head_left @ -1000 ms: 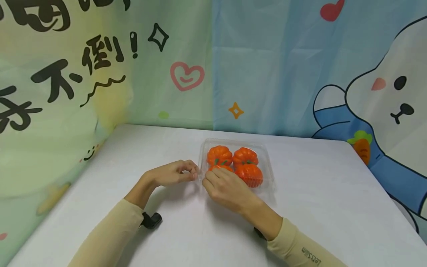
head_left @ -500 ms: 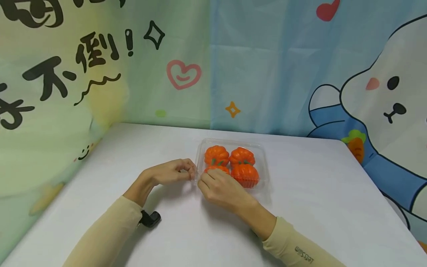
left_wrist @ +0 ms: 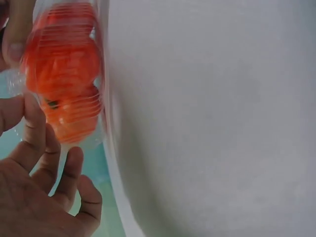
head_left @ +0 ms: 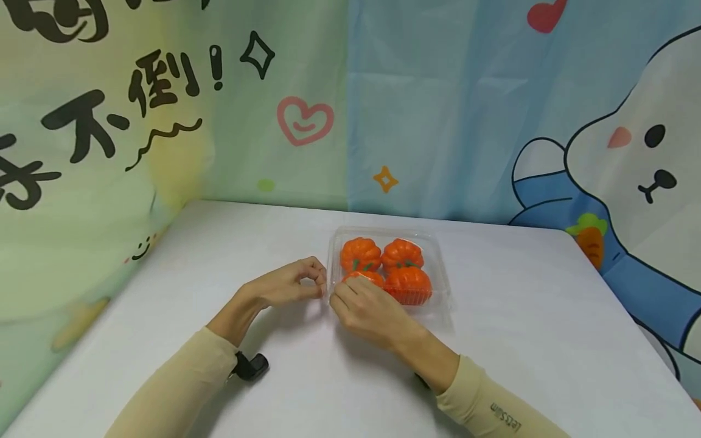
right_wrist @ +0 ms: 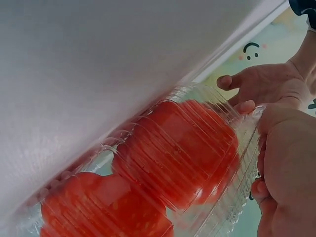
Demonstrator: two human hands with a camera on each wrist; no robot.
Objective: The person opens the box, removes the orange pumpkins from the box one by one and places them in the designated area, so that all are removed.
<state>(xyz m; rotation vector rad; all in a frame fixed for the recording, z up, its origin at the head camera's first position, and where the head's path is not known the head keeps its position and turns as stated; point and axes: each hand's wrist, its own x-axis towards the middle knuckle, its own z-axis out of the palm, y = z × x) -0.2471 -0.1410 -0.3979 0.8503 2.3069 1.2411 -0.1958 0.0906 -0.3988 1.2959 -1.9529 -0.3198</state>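
Observation:
A clear plastic box (head_left: 441, 267) with ribbed sides lies on the white table, holding several orange, ribbed pumpkins (head_left: 408, 285) with green stems. At the box's left edge is my left hand (head_left: 290, 281); in the left wrist view its thumb and index finger pinch the rim, while the other fingers curve loosely. My right hand (head_left: 372, 313) grips the rim at the near left corner with curled fingers, partly covering one pumpkin. The right wrist view shows the ribbed wall (right_wrist: 217, 173) right beside this hand (right_wrist: 291, 163). Whether the lid is fastened all round I cannot tell.
The white tabletop (head_left: 526, 316) stretches to either side of the box. Behind it hangs a printed cloth (head_left: 427, 103) with a cartoon animal, hearts and lettering. A black wrist camera (head_left: 251, 367) sits under the left wrist.
The head view sways slightly left and back. Both hands keep their places on the box's rim, and the pumpkins stay where they were.

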